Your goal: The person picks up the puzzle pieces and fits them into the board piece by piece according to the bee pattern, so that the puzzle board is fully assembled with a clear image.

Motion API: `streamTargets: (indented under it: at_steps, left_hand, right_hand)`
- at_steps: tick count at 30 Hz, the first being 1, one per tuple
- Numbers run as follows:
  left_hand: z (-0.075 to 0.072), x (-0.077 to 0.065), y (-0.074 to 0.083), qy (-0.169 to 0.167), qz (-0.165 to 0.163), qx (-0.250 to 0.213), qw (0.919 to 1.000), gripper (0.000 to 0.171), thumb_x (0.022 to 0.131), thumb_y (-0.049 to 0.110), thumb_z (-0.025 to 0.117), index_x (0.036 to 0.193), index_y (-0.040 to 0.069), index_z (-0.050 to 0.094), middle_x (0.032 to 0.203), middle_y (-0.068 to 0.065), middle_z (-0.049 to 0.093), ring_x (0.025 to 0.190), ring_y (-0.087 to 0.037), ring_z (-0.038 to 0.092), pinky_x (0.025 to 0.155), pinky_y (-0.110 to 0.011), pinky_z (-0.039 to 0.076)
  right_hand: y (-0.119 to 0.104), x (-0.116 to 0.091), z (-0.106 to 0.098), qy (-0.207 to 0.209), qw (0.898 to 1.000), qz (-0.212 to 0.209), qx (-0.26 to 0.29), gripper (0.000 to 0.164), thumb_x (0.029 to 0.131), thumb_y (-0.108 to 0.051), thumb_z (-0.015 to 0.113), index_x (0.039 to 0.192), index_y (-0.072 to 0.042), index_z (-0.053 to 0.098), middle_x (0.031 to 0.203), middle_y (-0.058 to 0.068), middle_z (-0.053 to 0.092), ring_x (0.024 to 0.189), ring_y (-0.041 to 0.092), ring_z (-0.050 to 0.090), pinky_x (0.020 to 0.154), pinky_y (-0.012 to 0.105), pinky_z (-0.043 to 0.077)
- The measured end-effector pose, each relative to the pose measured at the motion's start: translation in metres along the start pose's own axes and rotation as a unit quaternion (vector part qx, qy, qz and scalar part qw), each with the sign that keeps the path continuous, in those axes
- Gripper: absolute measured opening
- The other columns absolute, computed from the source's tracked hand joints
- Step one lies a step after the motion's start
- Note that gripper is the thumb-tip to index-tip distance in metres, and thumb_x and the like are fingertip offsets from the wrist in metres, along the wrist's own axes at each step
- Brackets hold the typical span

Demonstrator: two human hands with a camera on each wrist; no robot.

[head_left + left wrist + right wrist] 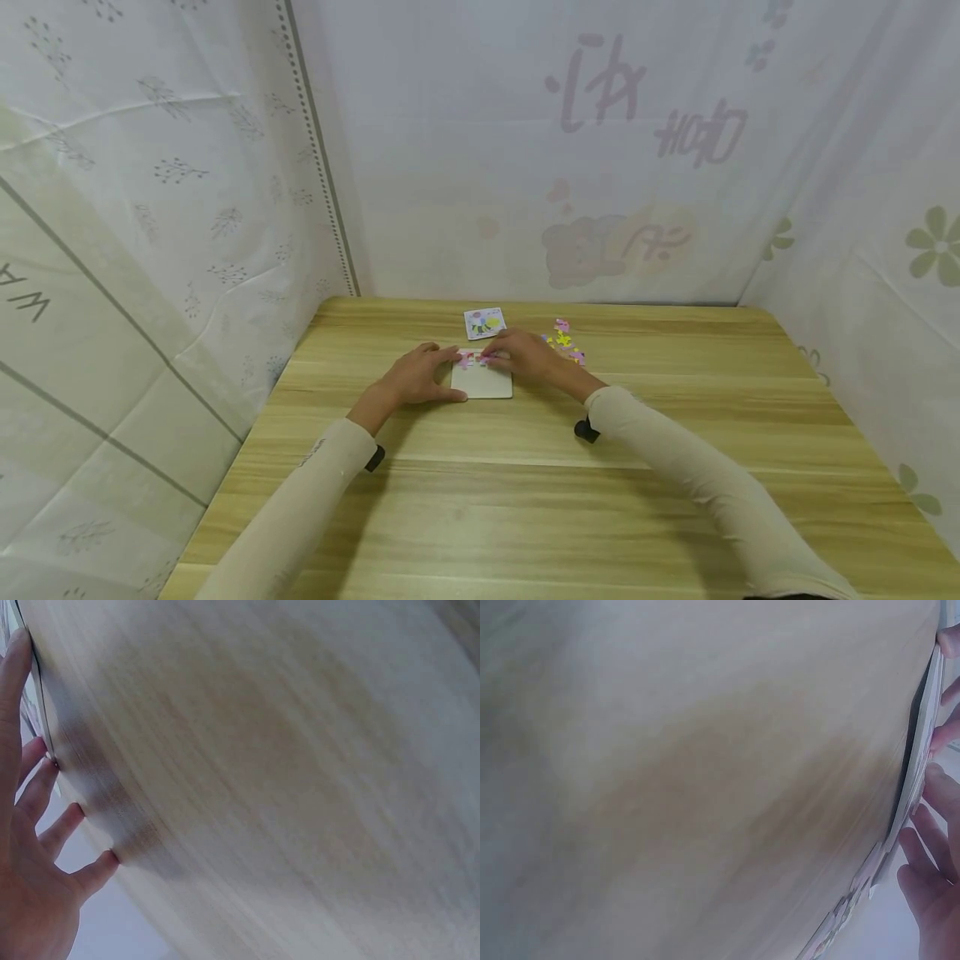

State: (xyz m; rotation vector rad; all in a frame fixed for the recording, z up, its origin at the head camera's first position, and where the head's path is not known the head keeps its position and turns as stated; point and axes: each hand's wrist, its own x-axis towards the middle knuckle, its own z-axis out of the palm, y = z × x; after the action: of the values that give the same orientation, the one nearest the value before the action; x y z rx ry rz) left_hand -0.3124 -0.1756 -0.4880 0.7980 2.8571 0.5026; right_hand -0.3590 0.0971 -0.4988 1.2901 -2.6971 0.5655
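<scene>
A small white puzzle board (482, 385) lies on the table, with a few pink jigsaw pieces (466, 360) along its far edge. My left hand (416, 377) rests at the board's left side, its thumb on the near left corner and its index finger by the far left one. In the left wrist view, the fingers (64, 825) are spread, with the tips on the table. Over the board's far right part, my right hand (528, 354) pinches a pink puzzle piece (491, 356) against it. The fingertips partly hide that piece.
Behind the board lies a square picture card (484, 323) with a bee-like drawing. Loose pink and yellow pieces (562, 338) lie right of the board, partly behind my right hand. Printed curtains (465, 167) stand behind the wooden table (465, 500) and on both sides.
</scene>
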Motion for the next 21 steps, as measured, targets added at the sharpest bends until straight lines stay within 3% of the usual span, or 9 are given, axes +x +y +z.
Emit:
streamTargets:
  at_steps: [13,21]
  left_hand:
    - [0.001,0.000,-0.001,0.002,0.000,0.000,1.0000,0.094,0.082,0.070,0.076,0.156,0.017,0.051,0.154,-0.021,0.049,0.141,-0.042,0.045,0.108,-0.064,0.043]
    - [0.001,0.000,0.000,0.007,0.013,0.004,0.9999,0.090,0.083,0.068,0.076,0.153,0.016,0.054,0.155,-0.012,0.051,0.141,-0.041,0.046,0.108,-0.061,0.044]
  right_hand:
    - [-0.005,0.011,0.005,-0.015,1.000,0.007,-0.027,0.020,0.100,-0.025,0.072,0.115,-0.015,0.081,0.112,0.004,0.073,0.104,0.020,0.068,0.089,0.037,0.057]
    - [-0.010,0.013,0.002,-0.030,0.999,0.019,-0.026,0.022,0.101,-0.025,0.071,0.118,-0.014,0.080,0.113,0.004,0.073,0.105,0.019,0.066,0.088,0.037,0.057]
